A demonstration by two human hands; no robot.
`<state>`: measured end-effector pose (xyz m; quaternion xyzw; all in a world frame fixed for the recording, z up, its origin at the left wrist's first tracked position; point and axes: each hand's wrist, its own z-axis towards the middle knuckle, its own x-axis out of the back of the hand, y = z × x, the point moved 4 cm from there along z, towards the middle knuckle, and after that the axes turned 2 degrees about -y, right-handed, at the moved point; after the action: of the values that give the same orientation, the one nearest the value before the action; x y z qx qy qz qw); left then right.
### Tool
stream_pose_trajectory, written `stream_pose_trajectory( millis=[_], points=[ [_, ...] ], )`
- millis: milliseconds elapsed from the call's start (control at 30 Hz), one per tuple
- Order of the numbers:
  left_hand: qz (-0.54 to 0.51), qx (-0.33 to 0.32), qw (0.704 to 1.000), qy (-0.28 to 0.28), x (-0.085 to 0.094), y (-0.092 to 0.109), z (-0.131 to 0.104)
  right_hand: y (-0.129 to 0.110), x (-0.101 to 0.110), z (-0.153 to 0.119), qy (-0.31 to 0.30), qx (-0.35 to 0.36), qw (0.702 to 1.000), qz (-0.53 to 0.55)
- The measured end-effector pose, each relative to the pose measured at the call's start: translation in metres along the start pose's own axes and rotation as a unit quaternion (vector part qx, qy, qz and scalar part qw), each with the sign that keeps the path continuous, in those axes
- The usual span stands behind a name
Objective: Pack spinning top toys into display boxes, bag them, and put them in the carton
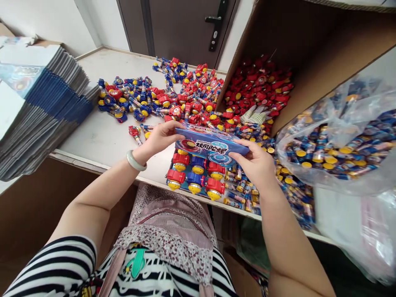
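Both my hands grip the ends of a blue printed cardboard flap, which looks like the lid of a display box. My left hand pinches its left corner, thumb in front and fingers behind. On the right corner, my right hand closes with thumb and fingers. Below the flap, red and blue spinning-top toys with yellow tips sit in rows in the box. The flap hides the rows farther back. Small yellow-capped tubes lie right of the box.
Loose red and blue toys are heaped along the back of the table. A large carton holds red toys and a striped glove. A clear plastic bag of tubes stands right; stacked flat boxes stand left.
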<state>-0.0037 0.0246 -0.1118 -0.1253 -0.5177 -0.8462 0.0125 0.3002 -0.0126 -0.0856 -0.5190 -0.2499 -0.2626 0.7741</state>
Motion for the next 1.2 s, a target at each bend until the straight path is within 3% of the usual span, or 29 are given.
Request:
stream_pose_trajectory(
  millis=[233,300,400,500,700,900,1067,1200],
  points=[
    [-0.008,0.061,0.998,-0.019,0.009,0.016,0.013,0.003,-0.008,0.005,0.039,-0.018,0.999,0.024],
    [-0.018,0.088,0.995,-0.041,0.013,0.02,0.011,0.002,-0.007,0.0,0.006,-0.023,0.999,0.044],
    [-0.014,0.111,0.991,-0.078,0.014,0.018,-0.002,0.0,-0.007,-0.02,-0.09,-0.005,0.993,0.077],
    [-0.004,0.095,0.992,-0.087,0.011,0.012,-0.018,0.0,-0.007,-0.039,-0.143,0.031,0.989,0.036],
    [0.083,0.025,0.996,-0.014,0.011,0.006,-0.027,0.01,-0.009,-0.039,-0.086,0.055,0.995,0.02],
    [0.139,-0.01,0.99,-0.016,0.008,0.008,-0.032,0.015,-0.006,-0.037,-0.162,0.079,0.984,-0.014],
    [0.125,-0.005,0.992,-0.015,0.005,0.008,-0.036,0.015,-0.005,-0.038,-0.134,0.071,0.987,-0.047],
    [0.061,0.03,0.996,-0.055,0.004,0.009,-0.04,0.021,-0.01,-0.047,-0.186,0.066,0.98,-0.037]
  ],
)
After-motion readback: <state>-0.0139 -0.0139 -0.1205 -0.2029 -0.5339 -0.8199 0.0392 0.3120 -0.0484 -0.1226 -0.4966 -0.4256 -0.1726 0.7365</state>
